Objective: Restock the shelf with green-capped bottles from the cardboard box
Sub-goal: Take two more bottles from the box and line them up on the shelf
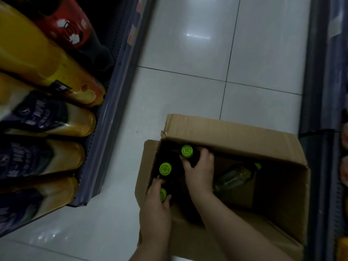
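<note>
Your right hand point(198, 172) wraps around a dark bottle with a bright green round cap point(187, 151) at the far end of the open brown cardboard box point(244, 140). Your left hand point(156, 208) curls around a nearer green-capped bottle point(163, 194). Between your hands stands one more capped bottle point(165, 168). To the right of your right hand, a clear green bottle point(235, 177) lies on its side on the box floor. The box sits on shiny white floor tiles point(188, 72). Left of your left hand is a grey shelf point(105, 117) with yellow bottles point(56, 125). Another shelf edge point(316, 72) stands right of the box, with open floor between.
</note>
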Action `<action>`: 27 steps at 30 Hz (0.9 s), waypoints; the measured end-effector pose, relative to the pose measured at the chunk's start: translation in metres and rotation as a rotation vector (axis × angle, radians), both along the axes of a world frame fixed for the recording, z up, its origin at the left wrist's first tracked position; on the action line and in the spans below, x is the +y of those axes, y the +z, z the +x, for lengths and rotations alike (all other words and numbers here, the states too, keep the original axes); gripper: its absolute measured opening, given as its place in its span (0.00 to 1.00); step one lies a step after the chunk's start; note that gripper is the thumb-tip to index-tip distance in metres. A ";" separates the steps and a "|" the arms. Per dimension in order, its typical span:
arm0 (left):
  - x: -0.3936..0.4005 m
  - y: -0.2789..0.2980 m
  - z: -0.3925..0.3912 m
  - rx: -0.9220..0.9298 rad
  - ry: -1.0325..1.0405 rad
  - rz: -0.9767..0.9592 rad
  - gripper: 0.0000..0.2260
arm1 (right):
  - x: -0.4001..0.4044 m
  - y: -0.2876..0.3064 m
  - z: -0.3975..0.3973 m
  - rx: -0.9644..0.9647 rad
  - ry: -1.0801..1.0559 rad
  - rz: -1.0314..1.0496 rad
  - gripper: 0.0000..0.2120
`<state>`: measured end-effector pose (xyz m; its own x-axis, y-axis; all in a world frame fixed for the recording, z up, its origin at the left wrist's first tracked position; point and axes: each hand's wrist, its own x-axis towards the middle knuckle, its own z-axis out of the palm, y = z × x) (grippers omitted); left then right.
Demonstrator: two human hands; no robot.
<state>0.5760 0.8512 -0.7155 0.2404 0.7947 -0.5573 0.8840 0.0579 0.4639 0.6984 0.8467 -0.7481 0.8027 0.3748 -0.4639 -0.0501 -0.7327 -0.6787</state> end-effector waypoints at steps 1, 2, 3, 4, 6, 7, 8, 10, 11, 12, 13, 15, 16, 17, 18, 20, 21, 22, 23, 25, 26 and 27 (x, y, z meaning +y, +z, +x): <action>0.000 0.001 -0.002 -0.013 -0.001 0.002 0.17 | -0.002 0.001 -0.001 -0.016 0.005 0.024 0.15; 0.001 0.003 -0.003 -0.030 -0.004 0.001 0.15 | -0.005 0.003 -0.001 -0.026 0.011 0.051 0.14; 0.002 0.005 -0.005 -0.045 -0.010 -0.002 0.15 | -0.009 0.005 -0.001 -0.027 0.009 0.076 0.13; 0.003 0.008 -0.006 -0.060 -0.009 -0.003 0.15 | -0.015 0.009 0.000 -0.021 -0.004 0.101 0.12; 0.004 0.015 -0.006 -0.086 0.003 0.002 0.15 | -0.027 0.018 0.003 -0.015 -0.022 0.148 0.11; 0.005 0.020 -0.005 -0.100 0.004 0.006 0.15 | -0.032 0.024 0.005 -0.021 -0.007 0.170 0.10; 0.006 0.025 -0.004 -0.115 0.000 0.007 0.16 | -0.035 0.030 0.006 -0.027 0.019 0.189 0.10; 0.005 0.035 -0.001 -0.151 0.001 -0.009 0.16 | -0.039 0.045 0.008 -0.031 0.065 0.224 0.10; 0.004 0.040 0.001 -0.174 -0.002 -0.022 0.16 | -0.040 0.052 0.009 -0.035 0.075 0.242 0.10; 0.003 0.046 0.004 -0.200 -0.013 -0.033 0.16 | -0.041 0.060 0.011 -0.040 0.078 0.258 0.10; 0.003 0.052 0.006 -0.227 -0.030 -0.038 0.16 | -0.042 0.068 0.013 -0.045 0.076 0.271 0.11; 0.002 0.065 0.011 -0.271 -0.062 -0.055 0.17 | -0.043 0.085 0.018 -0.064 0.066 0.289 0.11; 0.003 0.074 0.015 -0.284 -0.084 -0.070 0.17 | -0.044 0.095 0.021 -0.076 0.055 0.298 0.11; 0.004 0.084 0.019 -0.299 -0.109 -0.075 0.16 | -0.046 0.106 0.025 -0.087 0.042 0.310 0.11; 0.005 0.094 0.022 -0.330 -0.129 -0.066 0.16 | -0.049 0.118 0.029 -0.097 0.034 0.326 0.11; 0.009 0.119 0.030 -0.441 -0.150 -0.031 0.14 | -0.056 0.145 0.037 -0.126 0.039 0.351 0.11; 0.012 0.133 0.035 -0.489 -0.165 -0.018 0.13 | -0.060 0.160 0.042 -0.141 0.045 0.359 0.12; 0.014 0.148 0.040 -0.525 -0.186 -0.006 0.13 | -0.064 0.176 0.047 -0.153 0.047 0.367 0.12; 0.017 0.164 0.045 -0.554 -0.207 0.010 0.12 | -0.068 0.193 0.052 -0.165 0.044 0.374 0.12; 0.024 0.199 0.058 -0.602 -0.206 0.063 0.12 | -0.076 0.227 0.062 -0.196 0.043 0.384 0.11; 0.027 0.218 0.064 -0.624 -0.186 0.096 0.12 | -0.080 0.245 0.068 -0.216 0.047 0.390 0.11; 0.028 0.238 0.070 -0.646 -0.154 0.122 0.11 | -0.085 0.264 0.073 -0.243 0.050 0.401 0.12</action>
<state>0.6465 0.8796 -0.4772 0.6106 0.7730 -0.1723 0.4209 -0.1325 0.8974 0.7710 0.7617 -0.4837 0.8465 0.5270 -0.0761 0.1736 -0.4082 -0.8962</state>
